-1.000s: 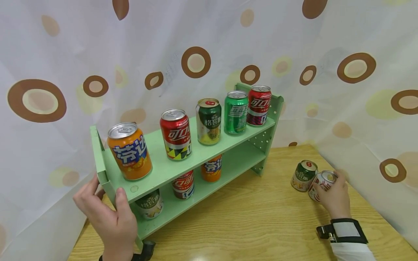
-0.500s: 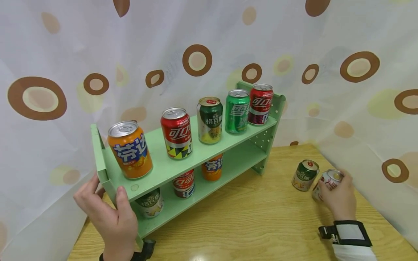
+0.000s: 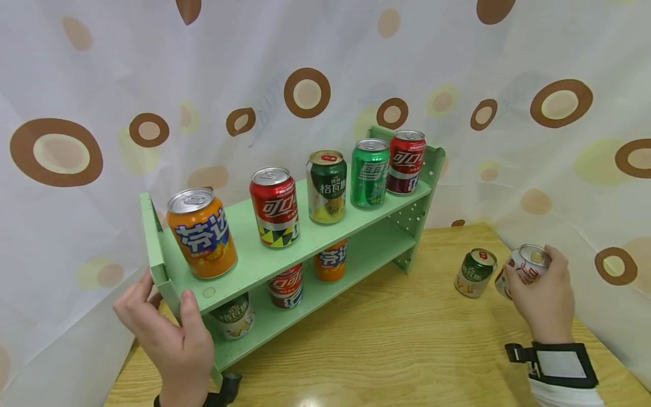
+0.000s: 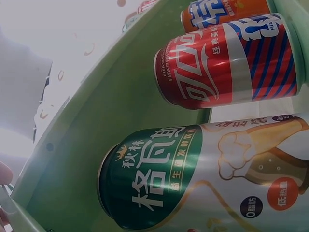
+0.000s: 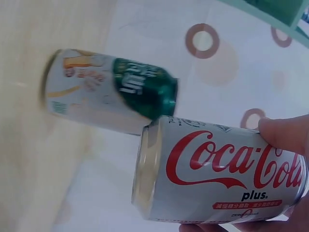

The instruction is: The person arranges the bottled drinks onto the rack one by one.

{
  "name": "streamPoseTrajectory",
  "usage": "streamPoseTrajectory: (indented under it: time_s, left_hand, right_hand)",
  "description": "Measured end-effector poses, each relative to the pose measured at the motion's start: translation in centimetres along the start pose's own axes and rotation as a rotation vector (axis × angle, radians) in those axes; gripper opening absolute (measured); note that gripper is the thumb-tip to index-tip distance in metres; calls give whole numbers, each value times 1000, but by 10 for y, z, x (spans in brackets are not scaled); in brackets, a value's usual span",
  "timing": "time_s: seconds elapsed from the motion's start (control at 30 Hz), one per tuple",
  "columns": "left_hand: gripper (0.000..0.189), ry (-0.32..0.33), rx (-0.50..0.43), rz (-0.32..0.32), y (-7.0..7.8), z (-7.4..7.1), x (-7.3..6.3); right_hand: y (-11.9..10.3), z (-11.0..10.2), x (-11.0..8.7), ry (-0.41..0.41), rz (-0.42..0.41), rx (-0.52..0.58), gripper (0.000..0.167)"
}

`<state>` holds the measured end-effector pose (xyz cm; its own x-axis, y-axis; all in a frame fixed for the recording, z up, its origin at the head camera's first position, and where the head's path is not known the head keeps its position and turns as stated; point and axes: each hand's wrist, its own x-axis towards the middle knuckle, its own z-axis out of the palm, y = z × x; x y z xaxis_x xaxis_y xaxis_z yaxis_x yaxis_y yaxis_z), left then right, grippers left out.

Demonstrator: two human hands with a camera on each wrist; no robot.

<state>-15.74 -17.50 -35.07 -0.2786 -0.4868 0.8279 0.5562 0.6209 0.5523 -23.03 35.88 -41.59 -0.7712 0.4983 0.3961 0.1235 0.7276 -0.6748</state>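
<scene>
My right hand (image 3: 546, 299) grips a white Coca-Cola Plus can (image 3: 524, 265), thumb on one side and fingers round the other. In the right wrist view this can (image 5: 217, 169) has its base clear of the wooden table. Just left of it a green-and-white can (image 3: 472, 277) stands upright on the table. At the far left, my left hand (image 3: 175, 345) holds the end panel of a green two-tier shelf (image 3: 239, 223), thumb in front and fingers behind. The left wrist view looks at the lower tier's cans, among them a green-and-white can (image 4: 154, 179).
Along the top tier stand an orange Fanta can (image 3: 203, 237), a red Coca-Cola can (image 3: 274, 209), a green-and-white can (image 3: 326, 189), a green can (image 3: 369, 175) and another red can (image 3: 405, 164). Several cans occupy the lower tier. Patterned sheeting (image 3: 346, 45) backs the wooden table (image 3: 386, 339).
My right hand has lifted the white Coca-Cola can and carried it right, away from the green-and-white can on the table. The left hand stays on the shelf's end panel.
</scene>
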Motion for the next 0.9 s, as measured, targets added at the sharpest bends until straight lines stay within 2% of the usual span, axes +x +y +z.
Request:
streamPoseTrajectory:
  time_s: [0.33, 0.53, 0.9]
  left_hand:
    - [56, -6, -4, -13, 1, -1, 0]
    - [56, -21, -2, -4, 0, -2, 0]
    - [56, -23, 3, -3, 0, -3, 0]
  right_hand:
    - [-36, -7, 5, -21, -31, 18, 92]
    - [-52, -2, 7, -70, -54, 40, 95]
    - [-84, 17, 3, -137, -172, 82, 90]
